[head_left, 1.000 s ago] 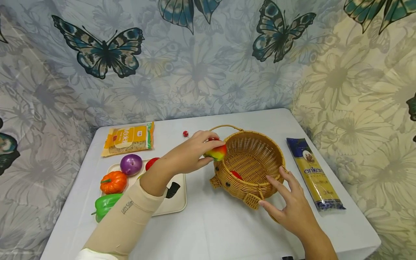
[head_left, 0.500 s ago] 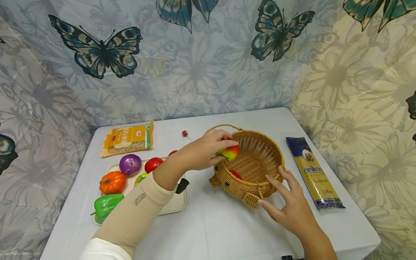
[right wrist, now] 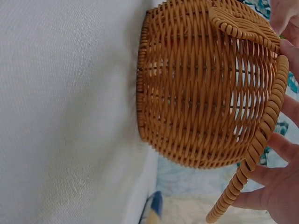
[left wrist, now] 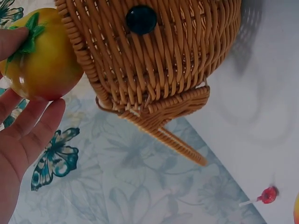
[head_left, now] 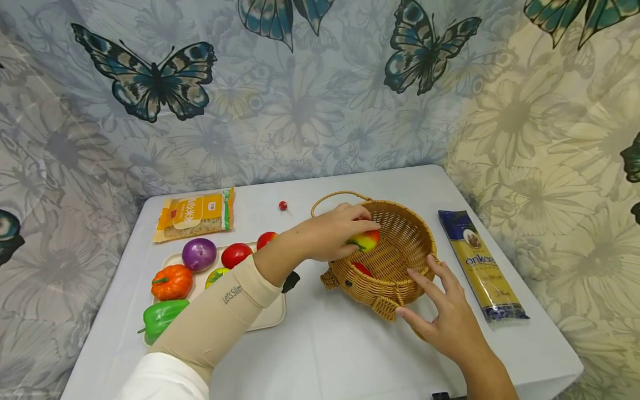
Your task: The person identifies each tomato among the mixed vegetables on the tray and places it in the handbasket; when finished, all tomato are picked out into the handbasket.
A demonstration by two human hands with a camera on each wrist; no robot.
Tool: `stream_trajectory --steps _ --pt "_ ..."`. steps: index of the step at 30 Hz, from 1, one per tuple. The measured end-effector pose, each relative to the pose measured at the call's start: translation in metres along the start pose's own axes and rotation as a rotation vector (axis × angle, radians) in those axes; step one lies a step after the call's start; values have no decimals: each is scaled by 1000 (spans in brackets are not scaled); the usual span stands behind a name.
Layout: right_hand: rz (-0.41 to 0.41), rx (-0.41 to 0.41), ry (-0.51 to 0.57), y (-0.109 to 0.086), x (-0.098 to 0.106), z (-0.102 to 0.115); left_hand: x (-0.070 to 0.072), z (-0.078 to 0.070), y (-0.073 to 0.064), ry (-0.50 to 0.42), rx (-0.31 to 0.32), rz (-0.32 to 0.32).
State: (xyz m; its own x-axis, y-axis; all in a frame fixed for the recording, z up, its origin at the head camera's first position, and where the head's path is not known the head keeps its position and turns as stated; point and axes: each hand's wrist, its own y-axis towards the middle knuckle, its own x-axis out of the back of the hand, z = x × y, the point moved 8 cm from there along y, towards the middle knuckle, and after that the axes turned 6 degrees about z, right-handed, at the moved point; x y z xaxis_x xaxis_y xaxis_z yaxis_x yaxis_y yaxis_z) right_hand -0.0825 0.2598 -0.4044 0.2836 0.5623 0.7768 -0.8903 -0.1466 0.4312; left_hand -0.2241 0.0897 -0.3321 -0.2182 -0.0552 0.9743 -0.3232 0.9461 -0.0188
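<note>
My left hand (head_left: 340, 230) holds a yellow-and-red tomato (head_left: 367, 240) over the left part of the wicker basket (head_left: 400, 261). In the left wrist view the tomato (left wrist: 46, 56) shows a green leafy top, with my thumb on it and my fingers beneath, beside the basket's rim. My right hand (head_left: 445, 311) holds the basket's near right rim, thumb outside and fingertips over the edge. In the right wrist view those fingers lie behind the basket's handle (right wrist: 252, 154). A red item (head_left: 362, 269) lies inside the basket, mostly hidden by its wall.
Left stands a cream tray (head_left: 272, 316) with a purple vegetable (head_left: 199, 254), orange pumpkin (head_left: 172, 282), green bell pepper (head_left: 162, 319) and red tomatoes (head_left: 236, 255). An orange food packet (head_left: 195, 215) and red lollipop (head_left: 283, 205) lie behind. A pasta packet (head_left: 482, 266) lies right.
My left hand has moved right with the tomato, from beside the basket's left rim to over its opening. My right hand has stayed at the rim.
</note>
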Motion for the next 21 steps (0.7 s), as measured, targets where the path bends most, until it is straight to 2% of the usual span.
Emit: stream_trajectory --steps 10,21 --pt "12 -29 -2 -1 -1 -2 -22 1 10 6 50 95" --pt "6 -17 -8 0 -1 -2 -26 1 7 48 91 132"
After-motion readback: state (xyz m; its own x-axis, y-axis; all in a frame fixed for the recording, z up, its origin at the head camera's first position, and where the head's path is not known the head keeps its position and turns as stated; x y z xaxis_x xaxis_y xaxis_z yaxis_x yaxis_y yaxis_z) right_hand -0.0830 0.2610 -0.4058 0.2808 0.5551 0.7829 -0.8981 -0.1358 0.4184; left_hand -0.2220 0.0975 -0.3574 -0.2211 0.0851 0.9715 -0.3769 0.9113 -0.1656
